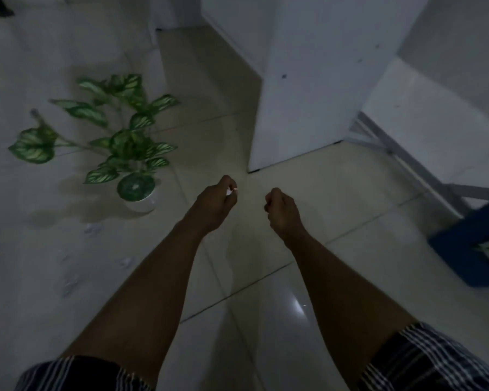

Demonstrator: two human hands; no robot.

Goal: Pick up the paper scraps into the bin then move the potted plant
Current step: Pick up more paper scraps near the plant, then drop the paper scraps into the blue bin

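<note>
While the left grip (216,203) pinches a paper scrap (232,191), the right grip (283,207) is fisted.

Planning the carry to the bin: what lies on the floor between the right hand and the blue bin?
In the head view, only bare floor tile lies between the right hand and the blue bin.

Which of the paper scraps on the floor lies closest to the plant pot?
The scrap just below the white pot; the other scraps lie farther down the tiles.
</note>
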